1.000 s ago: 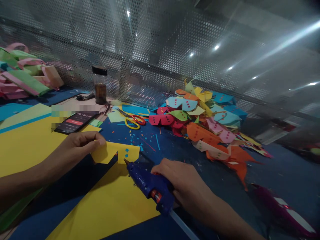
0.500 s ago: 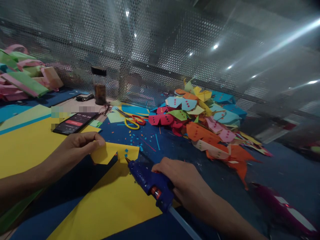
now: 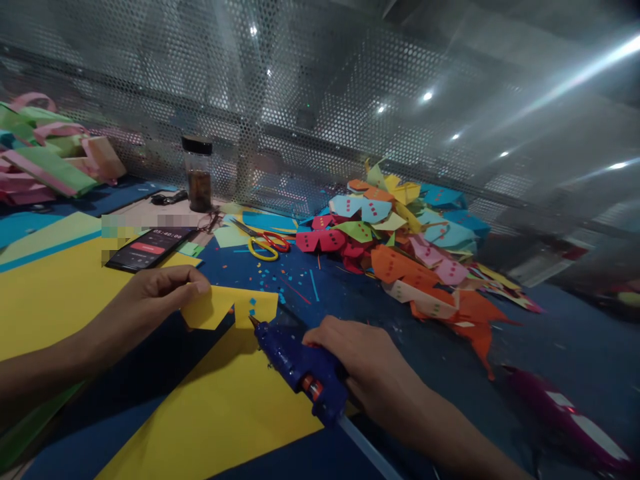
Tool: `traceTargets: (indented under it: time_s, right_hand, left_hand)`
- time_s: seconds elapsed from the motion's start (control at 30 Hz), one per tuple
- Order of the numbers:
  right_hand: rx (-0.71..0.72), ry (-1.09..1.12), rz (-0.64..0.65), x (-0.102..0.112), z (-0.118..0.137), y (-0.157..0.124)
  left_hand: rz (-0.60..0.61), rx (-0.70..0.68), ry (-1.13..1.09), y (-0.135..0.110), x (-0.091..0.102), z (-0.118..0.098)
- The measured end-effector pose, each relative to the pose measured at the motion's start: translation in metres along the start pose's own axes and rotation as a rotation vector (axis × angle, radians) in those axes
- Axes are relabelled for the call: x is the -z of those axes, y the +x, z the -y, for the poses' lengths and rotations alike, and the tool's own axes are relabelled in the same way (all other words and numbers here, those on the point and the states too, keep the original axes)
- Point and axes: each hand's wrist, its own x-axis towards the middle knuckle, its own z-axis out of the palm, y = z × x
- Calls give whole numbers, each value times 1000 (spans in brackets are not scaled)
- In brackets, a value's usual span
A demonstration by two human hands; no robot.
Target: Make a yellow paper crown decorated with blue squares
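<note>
My left hand (image 3: 167, 290) pinches the left end of a folded yellow paper cutout (image 3: 207, 310), which has two small blue paper squares (image 3: 252, 307) on its right wing. In my right hand (image 3: 357, 357) is a blue hot glue gun (image 3: 295, 363), with a clear glue stick (image 3: 367, 447) sticking out of its back. The nozzle points up and left, at the lower part of the right wing just under the squares; whether it touches the paper I cannot tell. Beneath both lies a large yellow sheet (image 3: 225, 400) on the blue tabletop.
Scissors (image 3: 263, 243), small paper bits (image 3: 273, 280), a phone (image 3: 150, 247) and a lidded jar (image 3: 199, 177) are beyond my hands. Colourful paper cutouts (image 3: 410, 233) pile up at right; folded paper bags (image 3: 55, 153) at far left. A purple device (image 3: 570, 420) lies lower right.
Both hands, the yellow cutout and the glue gun hold nearly the same position. The nozzle has shifted very slightly; the background moves a little with the camera.
</note>
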Motion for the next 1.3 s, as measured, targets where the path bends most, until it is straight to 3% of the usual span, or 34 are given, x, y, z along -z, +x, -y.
traceTargets:
  time_s: [1.3]
  right_hand:
    - [-29,-28,10,2,1,0]
  left_hand:
    - [5,20,20,-2,0,-1]
